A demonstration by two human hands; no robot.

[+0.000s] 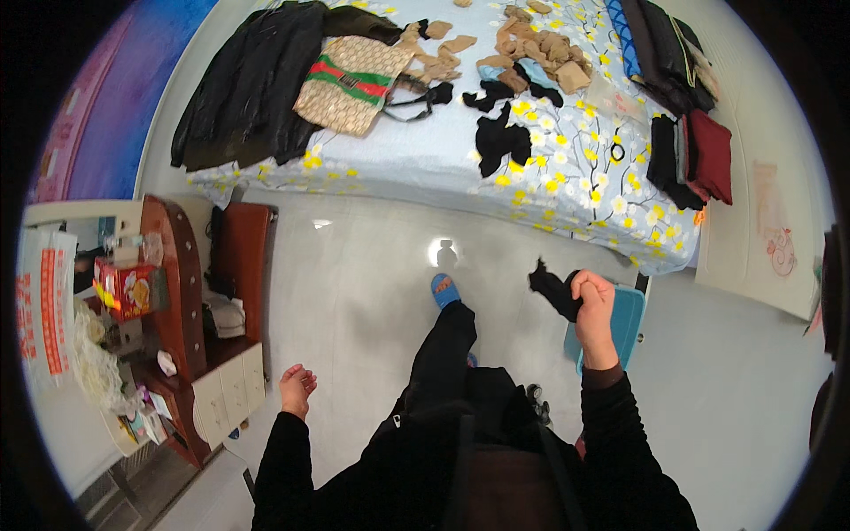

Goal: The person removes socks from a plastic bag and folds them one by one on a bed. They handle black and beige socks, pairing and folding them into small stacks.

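Observation:
A piece of black cloth, perhaps a sock [556, 292], dangles from my right hand [593, 312], which is closed around one end of it. Just beyond that hand, partly covered by it, is a blue lidded box or case [627, 318] on the floor. My left hand [298, 388] hangs over the floor at the left with its fingers loosely curled apart and nothing in it. On the bed ahead [412, 156] lie crumpled black socks [501, 143] and a pile of tan stockings [541, 46].
A black jacket [255, 93] and a patterned tote bag [355, 83] lie on the bed's left. Folded clothes [704, 159] sit at its right edge. A wooden dresser [229, 391] holding a red box [126, 289] stands left. My slippered foot [445, 291] is on the tiled floor.

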